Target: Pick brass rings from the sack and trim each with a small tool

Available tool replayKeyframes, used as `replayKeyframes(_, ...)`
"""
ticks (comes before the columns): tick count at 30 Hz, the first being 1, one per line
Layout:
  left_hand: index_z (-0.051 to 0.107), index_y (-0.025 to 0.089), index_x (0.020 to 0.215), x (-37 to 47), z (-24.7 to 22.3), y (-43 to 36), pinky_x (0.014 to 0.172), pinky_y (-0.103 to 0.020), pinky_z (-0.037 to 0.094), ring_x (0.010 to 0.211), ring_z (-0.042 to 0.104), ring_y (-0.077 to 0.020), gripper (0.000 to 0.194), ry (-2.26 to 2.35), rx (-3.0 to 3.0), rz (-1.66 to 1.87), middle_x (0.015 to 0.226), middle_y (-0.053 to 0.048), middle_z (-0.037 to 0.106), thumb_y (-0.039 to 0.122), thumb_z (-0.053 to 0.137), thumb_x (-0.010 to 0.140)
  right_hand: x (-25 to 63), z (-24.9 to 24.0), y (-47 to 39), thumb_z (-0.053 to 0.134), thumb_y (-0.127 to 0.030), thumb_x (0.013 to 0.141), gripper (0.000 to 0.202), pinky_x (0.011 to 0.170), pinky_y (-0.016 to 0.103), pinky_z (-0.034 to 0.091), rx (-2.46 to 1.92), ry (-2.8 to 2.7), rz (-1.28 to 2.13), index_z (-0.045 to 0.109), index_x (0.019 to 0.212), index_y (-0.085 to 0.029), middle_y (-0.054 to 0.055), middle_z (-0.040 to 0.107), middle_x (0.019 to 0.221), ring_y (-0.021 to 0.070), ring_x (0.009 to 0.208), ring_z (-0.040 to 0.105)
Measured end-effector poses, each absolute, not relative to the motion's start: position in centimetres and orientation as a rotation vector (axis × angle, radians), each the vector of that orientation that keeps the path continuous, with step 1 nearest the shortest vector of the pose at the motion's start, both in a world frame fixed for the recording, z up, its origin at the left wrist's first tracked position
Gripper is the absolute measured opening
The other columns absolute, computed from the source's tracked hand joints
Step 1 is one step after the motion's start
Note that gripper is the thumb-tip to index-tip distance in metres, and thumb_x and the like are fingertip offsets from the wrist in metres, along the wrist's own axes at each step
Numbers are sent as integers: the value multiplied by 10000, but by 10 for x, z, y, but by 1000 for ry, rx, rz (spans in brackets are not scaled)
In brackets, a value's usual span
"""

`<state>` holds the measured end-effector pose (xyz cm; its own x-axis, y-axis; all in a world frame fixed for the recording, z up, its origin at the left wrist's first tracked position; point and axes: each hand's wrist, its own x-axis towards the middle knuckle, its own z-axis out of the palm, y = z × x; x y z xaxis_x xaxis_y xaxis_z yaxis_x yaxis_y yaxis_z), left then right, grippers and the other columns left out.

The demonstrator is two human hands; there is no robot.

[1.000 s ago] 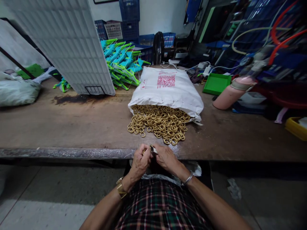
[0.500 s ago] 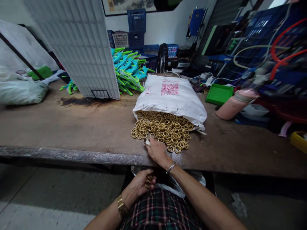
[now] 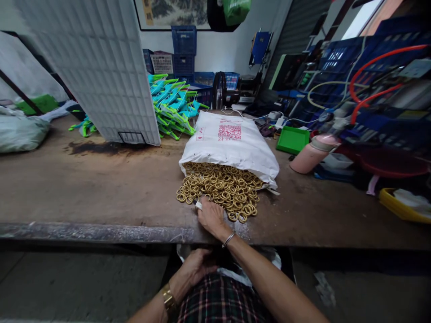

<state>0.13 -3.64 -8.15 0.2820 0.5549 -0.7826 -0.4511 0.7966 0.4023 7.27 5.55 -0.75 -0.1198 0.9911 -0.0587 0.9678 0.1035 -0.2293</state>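
Gold-coloured rings (image 3: 225, 184) spill in a heap from the open mouth of a white sack (image 3: 232, 139) with red print. At the near left edge of the heap, my right hand (image 3: 211, 217) has its fingers bent at the rings, with a small white and dark item by the fingers; what they grip is too small to tell. Below the table edge, over my lap, my left hand (image 3: 198, 268) is curled, its palm hidden and dim. A pale plastic bag (image 3: 274, 256) shows beneath the table edge.
A tall grey ribbed panel (image 3: 111, 76) stands at the left, with green and blue plastic parts (image 3: 175, 105) behind it. Right of the sack are a green tray (image 3: 292, 140), a pink bottle (image 3: 311, 154) and a yellow tray (image 3: 402, 206). Hoses hang at the right.
The view has shifted, so the table items sit lower and further left. My left hand has turned inward; the rings seen in it before are now hidden. My right hand remains at the heap.
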Motion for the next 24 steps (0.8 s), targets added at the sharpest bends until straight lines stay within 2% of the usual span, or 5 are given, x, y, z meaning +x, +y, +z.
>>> replayKeyframes(5,592,112,736,-6,-59,-47,628,-253,396,605,510,-108,181,962,432,630,668,-15,560,217,663,606,78,-9,53,388,-244,812,220,618,271,368,-1977,-2307,329,492,992,-171,85,650,816,208,764,618)
replayKeyframes(11,605,104,761,-22,-26,-48,528,-214,398,608,540,-113,252,960,568,690,728,-51,584,336,631,667,89,-13,53,395,-239,821,203,605,249,336,-1924,-2295,342,497,990,-192,62,650,819,184,764,611)
replayKeyframes(14,594,96,703,-26,-25,-47,487,-196,394,565,529,-96,256,1006,568,718,683,-40,566,348,623,671,89,-11,55,389,-268,840,207,604,242,324,-1860,-2283,378,496,1007,-209,48,649,834,171,768,609)
replayKeyframes(20,575,106,713,-26,-27,-49,420,-178,384,527,536,-89,266,993,560,706,711,-42,583,359,632,656,72,-8,54,398,-350,851,228,643,249,326,-1793,-2321,399,491,1003,-207,58,639,886,175,813,594)
replayKeyframes(24,558,111,705,-30,-14,-50,392,-170,377,501,532,-84,280,987,580,749,693,-41,588,375,636,659,63,-7,54,418,-312,838,210,663,259,335,-1793,-2369,375,474,1011,-208,58,637,906,184,825,593)
